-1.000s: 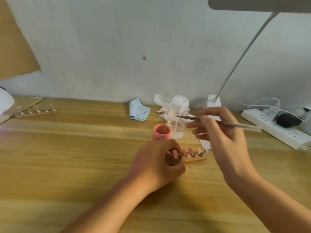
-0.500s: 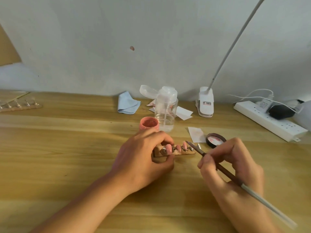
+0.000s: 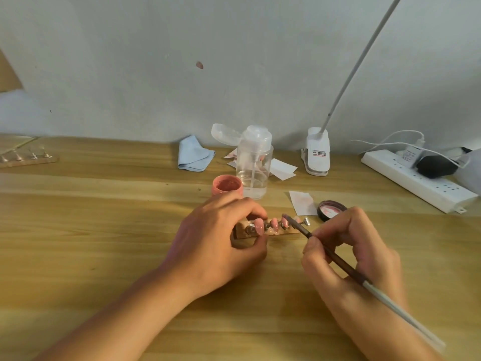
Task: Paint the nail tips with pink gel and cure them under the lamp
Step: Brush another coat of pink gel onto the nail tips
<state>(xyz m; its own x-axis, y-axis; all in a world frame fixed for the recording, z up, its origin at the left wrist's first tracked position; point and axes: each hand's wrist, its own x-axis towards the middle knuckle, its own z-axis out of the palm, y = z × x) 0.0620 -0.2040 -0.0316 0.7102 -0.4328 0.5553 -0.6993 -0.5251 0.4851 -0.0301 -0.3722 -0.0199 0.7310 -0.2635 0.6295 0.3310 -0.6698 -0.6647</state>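
A small wooden holder (image 3: pixel 279 231) lies mid-table with several pink nail tips (image 3: pixel 273 222) standing on metal pegs. My left hand (image 3: pixel 221 238) grips the holder's left end between thumb and fingers. My right hand (image 3: pixel 348 251) holds a thin brush (image 3: pixel 335 259) like a pen, its tip resting on a nail tip near the holder's right end. The open pink gel jar (image 3: pixel 227 185) stands just behind my left hand. Its dark lid (image 3: pixel 331 209) lies to the right, with pink smears inside. The clip lamp's white base (image 3: pixel 316 155) sits at the back, its arm rising out of view.
A clear pump bottle (image 3: pixel 253 165) stands next to the jar. Behind are a blue cloth (image 3: pixel 194 156) and white paper wipes (image 3: pixel 303 203). A white power strip (image 3: pixel 416 179) with plugs runs along the right. A second holder (image 3: pixel 28 158) lies far left.
My right hand came down from above the bottle to the table and brought the brush tip onto the nail tips. The camera tilted down; my left hand stayed on the holder.
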